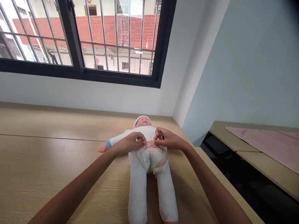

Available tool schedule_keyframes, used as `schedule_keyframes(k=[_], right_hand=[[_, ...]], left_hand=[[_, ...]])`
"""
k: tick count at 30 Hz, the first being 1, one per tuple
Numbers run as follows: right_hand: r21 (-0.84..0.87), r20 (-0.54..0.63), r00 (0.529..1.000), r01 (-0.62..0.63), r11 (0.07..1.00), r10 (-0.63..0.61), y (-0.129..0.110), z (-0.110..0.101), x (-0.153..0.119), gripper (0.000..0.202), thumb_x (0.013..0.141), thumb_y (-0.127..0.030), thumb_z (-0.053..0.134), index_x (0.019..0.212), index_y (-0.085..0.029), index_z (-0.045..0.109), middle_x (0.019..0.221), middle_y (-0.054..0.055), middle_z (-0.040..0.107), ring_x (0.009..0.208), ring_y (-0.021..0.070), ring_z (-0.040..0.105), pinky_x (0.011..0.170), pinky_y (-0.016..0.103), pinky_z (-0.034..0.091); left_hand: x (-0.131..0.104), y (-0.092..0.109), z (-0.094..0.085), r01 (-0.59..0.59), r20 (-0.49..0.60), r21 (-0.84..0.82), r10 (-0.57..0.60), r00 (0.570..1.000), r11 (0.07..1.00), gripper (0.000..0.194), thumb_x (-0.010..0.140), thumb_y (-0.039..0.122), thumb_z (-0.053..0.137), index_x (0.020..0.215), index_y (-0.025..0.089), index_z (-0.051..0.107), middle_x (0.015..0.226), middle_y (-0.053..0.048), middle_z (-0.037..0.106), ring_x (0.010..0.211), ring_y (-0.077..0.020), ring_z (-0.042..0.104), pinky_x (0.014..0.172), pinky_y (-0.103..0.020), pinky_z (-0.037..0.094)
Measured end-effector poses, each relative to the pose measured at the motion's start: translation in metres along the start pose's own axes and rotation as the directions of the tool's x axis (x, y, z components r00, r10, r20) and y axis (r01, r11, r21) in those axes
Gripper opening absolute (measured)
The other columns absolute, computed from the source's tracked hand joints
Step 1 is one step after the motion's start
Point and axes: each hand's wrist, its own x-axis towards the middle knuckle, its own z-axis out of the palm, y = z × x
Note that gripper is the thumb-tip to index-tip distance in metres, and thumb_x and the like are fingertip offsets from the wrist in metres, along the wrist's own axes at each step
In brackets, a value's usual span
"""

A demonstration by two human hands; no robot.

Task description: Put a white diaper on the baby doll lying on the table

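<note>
Doll on its back on the table, legs towards me. Diaper already round its hips, over the white trousers, front drawn up to the waist. My left fingers pinch the diaper's waist edge on one side, my right fingers on the other; a yellow strip shows between. Wrapping looks done; securing the waist is, I judge, the step in hand. Tabs stuck down or loose: cannot tell, fingers cover both spots. Left, probably: closing and evening the waist
</note>
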Motion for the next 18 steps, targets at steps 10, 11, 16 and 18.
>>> schedule_keyframes(k=[10,11,16,18], right_hand=[[0.046,0.030,0.997,0.069,0.997,-0.071,-0.014,0.018,0.001,0.023,0.078,-0.033,0.063,0.081,-0.020,0.044,0.087,0.001,0.061,0.071,0.0138,0.050,0.059,0.026,0.036],[0.044,0.011,0.998,0.066,0.997,-0.066,-0.014,0.021,0.002,0.024,0.078,-0.034,0.063,0.081,-0.020,0.045,0.086,0.001,0.060,0.070,0.0137,0.050,0.059,0.026,0.036],[0.076,0.011,0.999,0.043,0.996,-0.044,-0.011,0.020,0.003,0.025,0.076,-0.030,0.063,0.079,-0.020,0.040,0.081,-0.001,0.058,0.069,0.0132,0.049,0.057,0.025,0.036],[0.095,0.044,0.998,0.029,0.995,-0.034,-0.010,0.014,0.002,0.026,0.075,-0.026,0.062,0.078,-0.021,0.037,0.079,-0.002,0.058,0.068,0.0133,0.049,0.056,0.025,0.036]], left_hand=[[0.000,0.003,0.002,0.026,-0.025,0.019,-0.025,0.999,0.999,0.033,0.080,0.049,0.050,0.088,0.019,0.061,0.087,-0.001,0.062,0.075,-0.0157,0.054,0.064,-0.026,0.040],[0.000,0.002,0.003,0.019,-0.028,0.017,-0.019,0.999,1.000,0.032,0.080,0.049,0.050,0.088,0.019,0.061,0.088,-0.002,0.062,0.076,-0.0157,0.054,0.064,-0.026,0.040],[0.002,-0.005,0.004,0.012,-0.011,0.005,-0.012,1.000,1.000,0.029,0.081,0.044,0.050,0.092,0.020,0.061,0.093,-0.002,0.062,0.080,-0.0163,0.054,0.068,-0.027,0.041],[0.002,-0.007,0.003,0.012,0.004,-0.004,-0.012,1.000,1.000,0.028,0.081,0.042,0.049,0.093,0.020,0.061,0.094,-0.002,0.062,0.080,-0.0164,0.054,0.068,-0.028,0.041]])
